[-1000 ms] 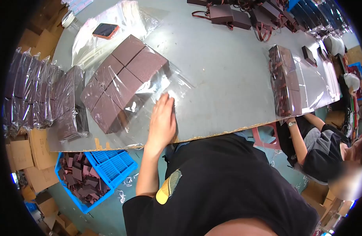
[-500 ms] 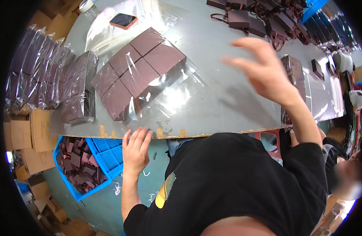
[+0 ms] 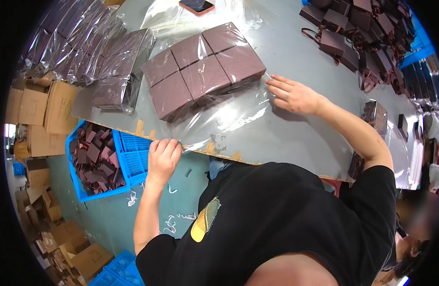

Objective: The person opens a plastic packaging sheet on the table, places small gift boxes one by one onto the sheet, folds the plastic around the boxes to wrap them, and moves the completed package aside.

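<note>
Several brown boxes (image 3: 206, 74), set in two rows, lie as a block inside clear plastic film (image 3: 224, 117) on the grey table. At the table's front edge, my left hand (image 3: 164, 157) is closed on the near edge of the film, with its thumb hidden. To the right of the block, my right hand (image 3: 293, 96) pinches the film's corner near the boxes' right end. Between my hands the film looks stretched and wrinkled, with bright glare on it.
Film-wrapped box blocks (image 3: 119, 66) stand at the left. A blue crate (image 3: 99, 194) of small brown boxes is below the table edge. A phone (image 3: 196, 5) lies at the back; ribboned boxes (image 3: 334, 43) pile up back right. A person is partly visible at far right.
My right hand has come down from the air onto the film's corner. My left hand has closed on the film at the table edge. The view has shifted, so the table appears tilted.
</note>
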Demonstrator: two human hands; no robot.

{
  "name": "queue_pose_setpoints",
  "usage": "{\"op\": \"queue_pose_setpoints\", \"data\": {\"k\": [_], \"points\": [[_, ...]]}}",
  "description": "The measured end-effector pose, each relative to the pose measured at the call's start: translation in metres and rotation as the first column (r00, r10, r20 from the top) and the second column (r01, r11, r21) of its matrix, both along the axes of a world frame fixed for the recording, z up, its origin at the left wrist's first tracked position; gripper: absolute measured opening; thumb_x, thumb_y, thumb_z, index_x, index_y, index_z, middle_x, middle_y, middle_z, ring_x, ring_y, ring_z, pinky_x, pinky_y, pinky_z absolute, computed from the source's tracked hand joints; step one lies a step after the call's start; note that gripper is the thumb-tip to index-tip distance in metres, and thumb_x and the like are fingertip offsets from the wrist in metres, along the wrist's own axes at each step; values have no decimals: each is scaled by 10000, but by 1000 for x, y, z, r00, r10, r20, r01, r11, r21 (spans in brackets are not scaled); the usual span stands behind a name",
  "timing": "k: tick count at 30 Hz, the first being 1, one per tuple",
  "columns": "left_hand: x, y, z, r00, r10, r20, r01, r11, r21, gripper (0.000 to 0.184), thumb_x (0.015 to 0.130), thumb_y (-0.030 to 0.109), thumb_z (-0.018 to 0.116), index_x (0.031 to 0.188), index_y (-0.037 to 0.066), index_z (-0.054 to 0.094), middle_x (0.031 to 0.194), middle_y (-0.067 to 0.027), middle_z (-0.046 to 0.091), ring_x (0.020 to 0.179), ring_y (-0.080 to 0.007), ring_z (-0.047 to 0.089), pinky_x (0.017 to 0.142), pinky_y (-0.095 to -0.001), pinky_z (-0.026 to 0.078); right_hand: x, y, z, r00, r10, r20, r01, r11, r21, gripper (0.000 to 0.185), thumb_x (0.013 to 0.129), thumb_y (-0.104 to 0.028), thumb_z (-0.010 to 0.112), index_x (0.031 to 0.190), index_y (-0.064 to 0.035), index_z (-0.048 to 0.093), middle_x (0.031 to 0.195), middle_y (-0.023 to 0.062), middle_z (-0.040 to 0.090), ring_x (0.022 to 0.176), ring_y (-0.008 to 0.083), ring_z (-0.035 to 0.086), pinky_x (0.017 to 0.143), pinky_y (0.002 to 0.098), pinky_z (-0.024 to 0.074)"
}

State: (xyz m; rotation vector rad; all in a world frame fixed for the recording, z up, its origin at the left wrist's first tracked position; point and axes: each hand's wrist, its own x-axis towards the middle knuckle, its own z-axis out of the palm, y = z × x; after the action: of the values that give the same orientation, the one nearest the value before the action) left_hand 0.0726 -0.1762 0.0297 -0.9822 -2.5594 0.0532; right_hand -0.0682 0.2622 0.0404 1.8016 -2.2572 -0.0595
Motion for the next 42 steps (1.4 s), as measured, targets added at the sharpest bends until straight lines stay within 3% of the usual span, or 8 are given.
{"op": "queue_pose_setpoints", "data": {"k": [5,8,13,16,25,29,38,42], "points": [[-2,-1,-13,961,-136,-242,149,988,36,131,744,15,689,846,37,610,1220,-93,635,1112,-260,615,961,-435,489,-5,8,-10,1000,-9,7,9,999,-46,203,747,-126,616,771,13,469,1268,264,539,1283,401,514,1141,474,408],[-15,-2,-11,973,-222,62,209,964,167,121,809,4,639,925,6,604,1290,-137,608,1243,-297,555,1015,-472,489,-5,6,-6,999,-31,12,32,997,-68,194,793,-111,613,800,12,463,1306,269,520,1265,408,527,1095,465,445],[-27,-8,-25,959,-75,272,-86,841,534,82,871,-82,593,891,-40,526,1325,-243,553,1033,-359,661,866,-427,559,-14,-1,-8,965,-127,230,189,943,-273,138,852,-53,626,901,3,510,1304,226,546,1031,354,668,849,421,578],[-30,-9,-21,983,-11,181,-103,789,606,72,945,-61,538,962,-20,481,1336,-245,542,996,-314,674,890,-394,554,-7,-7,-5,844,-312,436,479,803,-353,136,870,-31,606,984,-27,532,1279,146,566,798,281,708,695,396,576],[-49,7,1,988,152,35,-116,563,819,106,1036,68,497,952,18,537,1220,-175,675,966,-144,635,840,-260,507,-2,-46,8,835,-84,544,542,298,-786,54,937,-6,622,969,-40,595,996,79,691,615,162,648,533,304,515],[-55,25,8,962,254,102,-176,288,941,121,1036,101,523,935,38,548,1051,-94,701,657,-34,422,593,-199,371,-5,-65,8,750,-79,656,661,94,-744,7,957,-24,617,951,-24,612,856,55,692,573,89,589,498,245,459],[-60,28,-22,943,22,332,-296,-402,866,85,1000,89,592,915,85,595,820,49,561,610,-12,368,528,-182,272,-1,-71,-7,321,315,893,947,-120,-298,120,951,-77,635,1058,-41,594,683,-48,536,557,21,461,467,189,350],[-48,19,-45,842,-97,530,-516,-427,742,124,994,133,624,881,86,609,773,43,587,583,-8,415,518,-172,317,10,-67,-23,196,412,890,981,-96,-171,266,901,-15,634,1158,-42,567,661,-63,492,572,29,427,531,203,352]]}}
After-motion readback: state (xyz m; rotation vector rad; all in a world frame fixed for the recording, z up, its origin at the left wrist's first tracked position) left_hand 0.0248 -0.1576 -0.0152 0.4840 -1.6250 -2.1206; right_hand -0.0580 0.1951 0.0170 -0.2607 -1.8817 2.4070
